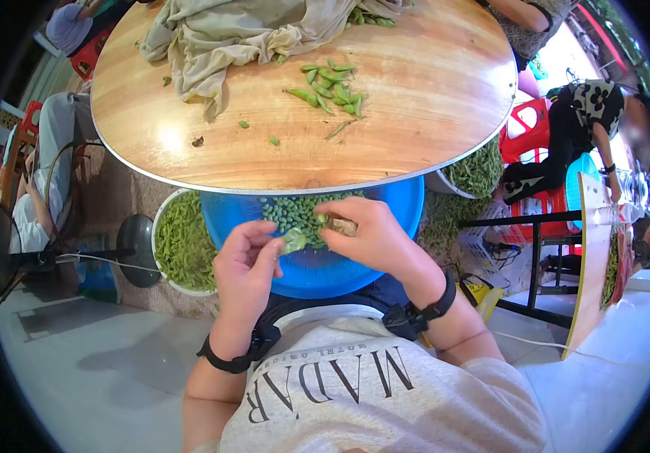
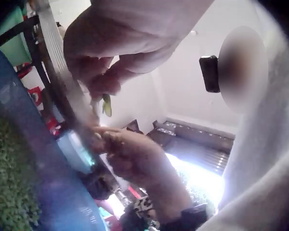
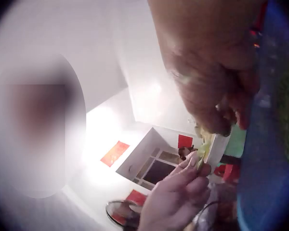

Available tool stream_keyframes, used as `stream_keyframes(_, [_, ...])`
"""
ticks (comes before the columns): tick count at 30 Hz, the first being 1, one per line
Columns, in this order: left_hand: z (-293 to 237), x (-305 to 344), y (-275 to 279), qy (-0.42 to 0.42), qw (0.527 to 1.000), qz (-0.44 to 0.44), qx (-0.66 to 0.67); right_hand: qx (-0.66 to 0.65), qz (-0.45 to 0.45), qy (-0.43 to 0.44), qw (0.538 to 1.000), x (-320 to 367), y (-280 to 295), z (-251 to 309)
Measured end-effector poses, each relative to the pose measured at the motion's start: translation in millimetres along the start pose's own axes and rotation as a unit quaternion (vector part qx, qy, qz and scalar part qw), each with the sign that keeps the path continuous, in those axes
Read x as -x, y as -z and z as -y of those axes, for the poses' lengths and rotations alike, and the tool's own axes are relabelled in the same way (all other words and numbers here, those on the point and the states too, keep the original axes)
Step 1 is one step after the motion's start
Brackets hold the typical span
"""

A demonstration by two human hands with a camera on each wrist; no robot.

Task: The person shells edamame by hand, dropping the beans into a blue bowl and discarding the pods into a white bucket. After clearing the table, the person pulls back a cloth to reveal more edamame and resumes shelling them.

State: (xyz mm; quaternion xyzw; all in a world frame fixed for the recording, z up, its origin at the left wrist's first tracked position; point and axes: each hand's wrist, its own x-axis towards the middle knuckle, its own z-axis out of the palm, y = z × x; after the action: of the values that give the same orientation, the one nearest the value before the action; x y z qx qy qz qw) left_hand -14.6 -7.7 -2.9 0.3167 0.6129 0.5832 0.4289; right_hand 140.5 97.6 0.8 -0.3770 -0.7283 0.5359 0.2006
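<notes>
Over a blue basin (image 1: pixel 317 281) of shelled green beans (image 1: pixel 295 214), the left hand (image 1: pixel 246 264) pinches a pale green pod (image 1: pixel 293 241) between thumb and fingertips. Close on its right, the right hand (image 1: pixel 370 235) has its fingers curled, with a small brownish thing (image 1: pixel 342 226) at the thumb and something green by the index fingertip. In the left wrist view a green pod (image 2: pixel 107 105) sticks out from the left hand's fingertips (image 2: pixel 106 85), just above the right hand (image 2: pixel 139 159). The right wrist view shows the two hands near each other, the pod between them.
A round wooden table (image 1: pixel 415 128) stands in front, with a crumpled cloth (image 1: pixel 242 38) and loose pods (image 1: pixel 329 87). A white tub of pods (image 1: pixel 181 241) is left of the basin; another heap of pods (image 1: pixel 476 170) is at right. People sit around.
</notes>
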Motion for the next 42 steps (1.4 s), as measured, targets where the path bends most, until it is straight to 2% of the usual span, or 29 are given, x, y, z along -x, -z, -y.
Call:
stream_keyframes(2, [6.8,-2.8,-2.6,-0.057,0.996,-0.033,-0.067,0.114,-0.094,0.110,0.983,5.7,-2.5,7.4])
stream_keyframes(3, [7.9,-3.8,-4.8,-0.086,0.990,-0.050,-0.099,0.090,-0.077,0.123,0.985,7.4,-5.1,11.7])
stream_keyframes(5, [2.2,-2.9,-16.6,-0.079,0.994,-0.052,-0.049,0.041,-0.043,0.151,0.987,7.1,-12.8,19.6])
stream_keyframes(7, [-6.6,-3.5,-23.9,-0.071,0.996,-0.053,0.008,0.030,-0.042,0.121,0.991,3.0,-15.9,15.9])
stream_keyframes(8, [-11.0,-4.0,-20.9,-0.044,0.998,-0.040,0.002,0.015,-0.034,0.111,0.993,1.5,-15.3,15.8])
stream_keyframes(9, [-11.4,-2.5,-20.7,-0.051,0.998,-0.034,-0.007,-0.002,-0.027,0.098,0.995,1.2,-16.1,15.2])
stream_keyframes(12, [-8.4,0.9,-21.2,-0.069,0.997,-0.019,-0.022,-0.115,0.021,-0.054,0.992,0.0,-16.4,13.5])
stream_keyframes(15, [0.2,-2.5,-19.0,-0.076,0.997,-0.017,-0.011,0.034,-0.042,0.086,0.995,-1.6,-20.8,15.2])
stream_keyframes(18, [1.5,-5.5,-15.0,-0.071,0.997,-0.012,-0.015,0.113,-0.010,0.135,0.984,-6.3,-22.3,16.3])
stream_keyframes(23, [5.2,-5.9,-6.7,-0.111,0.992,-0.021,-0.062,0.111,-0.002,0.089,0.990,-11.9,-17.2,23.1])
stream_keyframes(25, [0.8,-6.3,12.2,-0.121,0.982,-0.066,-0.131,0.137,0.041,0.088,0.986,-11.3,-4.8,26.3])
stream_keyframes(28, [3.6,-14.4,58.8,-0.104,0.956,-0.179,-0.206,0.209,0.128,0.120,0.962,-20.2,26.1,32.0])
stream_keyframes(30, [15.4,-20.6,105.7,-0.079,0.907,-0.211,-0.356,0.252,0.037,0.123,0.959,-42.1,37.7,43.7])
stream_keyframes(33, [19.0,-22.5,124.8,-0.126,0.805,-0.248,-0.523,0.351,-0.121,0.160,0.915,-93.8,42.1,49.6])
stream_keyframes(34, [19.4,-22.7,126.3,-0.112,0.822,-0.243,-0.503,0.394,-0.119,0.133,0.902,-111.9,39.8,45.8])
stream_keyframes(36, [10.0,-24.0,115.6,-0.070,0.935,-0.180,-0.296,0.478,-0.115,0.080,0.867,-140.1,34.3,36.7])
stream_keyframes(37, [2.2,-23.7,106.9,-0.049,0.971,-0.145,-0.184,0.460,-0.103,0.113,0.875,-140.2,32.2,39.3])
stream_keyframes(38, [-8.9,-24.2,95.9,0.018,0.988,-0.113,-0.100,0.442,-0.090,0.147,0.880,-137.9,28.7,42.1])
stream_keyframes(41, [-35.1,-34.7,64.7,0.068,0.993,-0.040,0.092,0.335,-0.021,0.254,0.907,-118.9,21.2,56.5])
stream_keyframes(42, [-41.0,-39.9,54.7,0.084,0.990,-0.015,0.115,0.286,0.005,0.284,0.915,-108.0,19.7,63.1])
